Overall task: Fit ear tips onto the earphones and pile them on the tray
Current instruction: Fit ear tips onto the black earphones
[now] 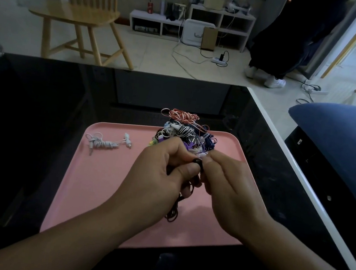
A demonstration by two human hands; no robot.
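Both hands meeting above the middle of the pink tray (102, 193). Left hand (159, 173) curling round a black earphone (198, 163), thumb pressing along its near side, dark earbud showing just past the thumb tip. Right hand (227, 183) pinching at that same earbud from the right, fingers bent in close; too small to tell whether an ear tip is between them. Black cable (173, 212) dangling in loose loops from under the left hand, hanging down toward the tray's near half. Sitting at the tray's far edge, just beyond the knuckles, a tangled pile of earphones (184, 131) in orange, striped black-and-white, purple and navy. Lying alone at the far left of the tray, well apart from the pile, a bundled white earphone set (106, 143). Tray resting on a glossy black table (40, 118).
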